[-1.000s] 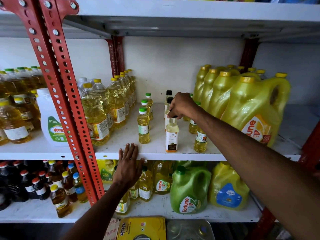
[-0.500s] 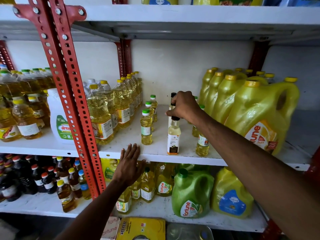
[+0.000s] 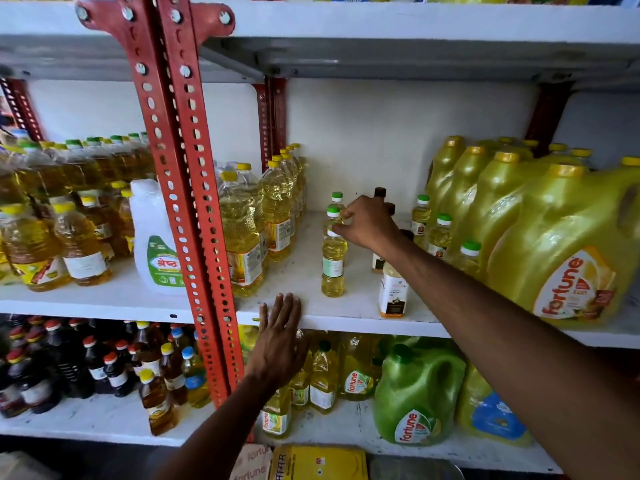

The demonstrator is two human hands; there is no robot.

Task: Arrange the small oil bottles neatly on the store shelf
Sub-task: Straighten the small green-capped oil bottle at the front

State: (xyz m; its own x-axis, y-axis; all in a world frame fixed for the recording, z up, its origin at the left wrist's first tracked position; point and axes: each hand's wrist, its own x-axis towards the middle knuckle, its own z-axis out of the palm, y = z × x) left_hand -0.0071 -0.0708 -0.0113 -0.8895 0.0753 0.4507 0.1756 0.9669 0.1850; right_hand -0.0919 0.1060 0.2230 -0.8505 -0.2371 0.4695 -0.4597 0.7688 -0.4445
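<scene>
Three small green-capped oil bottles stand in a line on the white middle shelf (image 3: 346, 315); the front bottle (image 3: 332, 268) is nearest the edge. My right hand (image 3: 369, 225) reaches in from the right, and its fingertips pinch around the tops of the front two bottles; which one it grips is unclear. A white-labelled bottle (image 3: 393, 292) stands under my forearm, and a black cap (image 3: 380, 192) shows behind my hand. Three more small green-capped bottles (image 3: 440, 233) line up to the right. My left hand (image 3: 280, 332) lies flat on the shelf's front edge, holding nothing.
Large yellow oil jugs (image 3: 554, 244) crowd the shelf's right side. Tall clear oil bottles (image 3: 242, 230) stand to the left beside a red perforated upright (image 3: 187, 188). A white jug (image 3: 156, 244) sits left of the upright. The lower shelf holds a green jug (image 3: 419, 393) and several small bottles.
My right hand has left the black-capped bottle and moved left to the green-capped row. The view has come closer to the shelf. My left hand stays on the edge.
</scene>
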